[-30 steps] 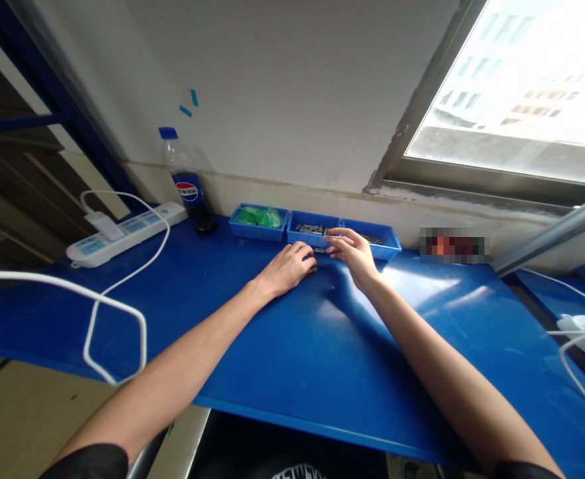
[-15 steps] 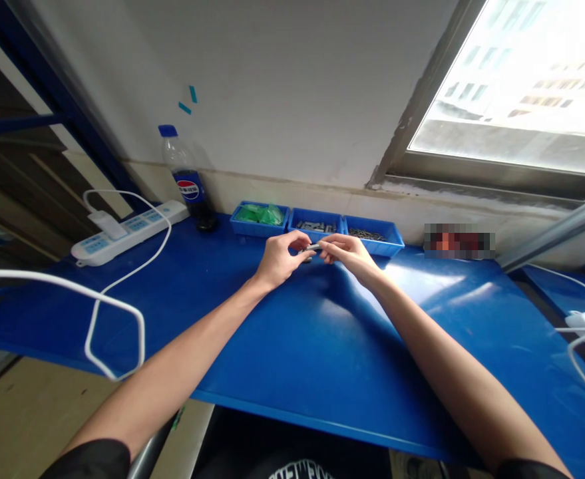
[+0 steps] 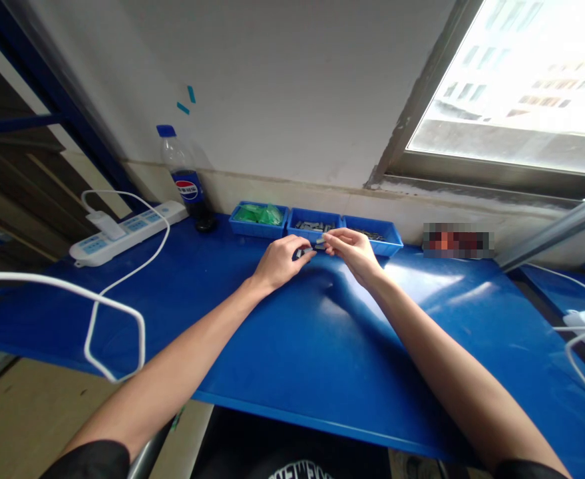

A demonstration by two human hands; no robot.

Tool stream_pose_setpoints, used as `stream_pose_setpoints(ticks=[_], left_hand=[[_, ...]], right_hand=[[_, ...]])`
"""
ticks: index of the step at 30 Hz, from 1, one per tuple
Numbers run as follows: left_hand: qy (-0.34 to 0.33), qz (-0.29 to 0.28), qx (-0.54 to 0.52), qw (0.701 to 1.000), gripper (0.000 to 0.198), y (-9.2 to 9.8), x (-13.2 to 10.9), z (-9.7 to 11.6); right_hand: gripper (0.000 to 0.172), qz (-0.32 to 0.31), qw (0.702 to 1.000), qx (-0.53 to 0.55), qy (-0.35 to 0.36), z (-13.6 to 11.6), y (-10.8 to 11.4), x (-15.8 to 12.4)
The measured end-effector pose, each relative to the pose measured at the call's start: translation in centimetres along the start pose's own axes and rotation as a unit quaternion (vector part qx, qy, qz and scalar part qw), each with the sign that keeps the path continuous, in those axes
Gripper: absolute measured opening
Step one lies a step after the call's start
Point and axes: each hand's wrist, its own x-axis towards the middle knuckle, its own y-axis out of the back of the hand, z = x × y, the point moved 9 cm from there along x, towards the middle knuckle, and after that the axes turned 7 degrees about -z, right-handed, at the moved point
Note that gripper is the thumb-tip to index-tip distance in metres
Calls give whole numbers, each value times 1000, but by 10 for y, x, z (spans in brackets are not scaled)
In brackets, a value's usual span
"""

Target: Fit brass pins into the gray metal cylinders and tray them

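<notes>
I see my left hand (image 3: 281, 261) and right hand (image 3: 353, 250) each pinching small grey pieces (image 3: 299, 253) just before the middle tray (image 3: 314, 234); open table (image 3: 292, 346) lies nearer me.

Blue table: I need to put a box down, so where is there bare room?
Bare table lies between the forearms and near the front edge; more between the power strip and left hand. It is crowded by the three trays, where both hands, right hand included, meet.

Bright daylight from the overexposed window (image 3: 516, 73) (wide-angle bowing at edges), glare on tabletop (image 3: 422, 279).
</notes>
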Motion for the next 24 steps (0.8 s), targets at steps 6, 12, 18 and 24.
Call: stream_pose_setpoints(ticks=[6,12,18,24], left_hand=[[-56,-94,144,983,10,-18,-1,4],[-82,-130,145,977,11,-26,-1,10],[-22,-27,-82,996,16,-11,2,3],[102,78,-297,946,30,-3,2,-30]], right_hand=[[48,69,996,49,29,-7,16,1],[37,61,998,7,7,-2,13,-2],[32,73,997,7,-3,0,16,-1],[31,70,997,5,-13,1,16,-2]])
